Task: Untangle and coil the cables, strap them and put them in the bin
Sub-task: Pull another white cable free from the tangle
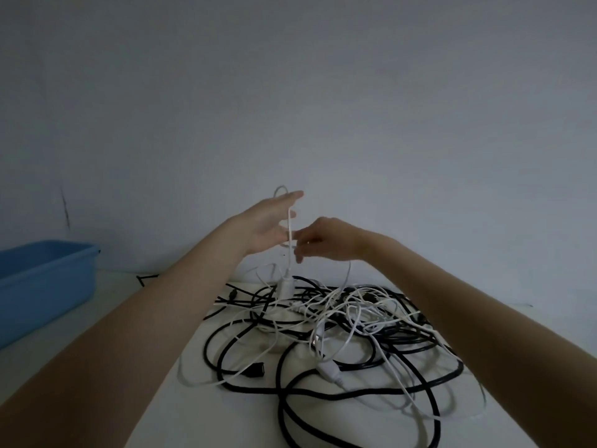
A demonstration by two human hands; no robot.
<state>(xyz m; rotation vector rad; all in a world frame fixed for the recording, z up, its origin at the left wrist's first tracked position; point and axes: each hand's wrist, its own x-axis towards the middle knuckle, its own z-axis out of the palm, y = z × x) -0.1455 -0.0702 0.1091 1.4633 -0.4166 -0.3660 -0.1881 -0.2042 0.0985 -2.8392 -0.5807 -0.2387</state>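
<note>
Nearest to the camera, two bare forearms come in from the bottom corners and reach forward over a white table (97, 367). Between them lies the tangle of cables (323, 334), a loose heap of thick black loops and thin white ones crossing each other on the table top. At the near left edge of the tangle a black connector (255, 370) lies flat, and near the middle of the tangle a white connector (329, 371) rests on a black loop.

At the far side of the tangle, a white plug (286, 287) hangs upright just above the heap, carried by a thin white cable (290, 231) that goes straight up from it. Above the tangle both hands meet around this cable. The right hand (323, 239) has its fingers curled and it seems to pinch the white cable between the fingertips; a second strand of it drops from this hand down into the tangle. The left hand (268, 226) is held open, palm toward the right hand, the fingers straight and close together, and the white cable makes a small loop over its upper fingers.

Well to the left of the tangle stands the blue bin (48, 279), at the left edge of the table, and only a part of it is visible. Behind the tangle a plain grey wall (323, 92) fills the background
</note>
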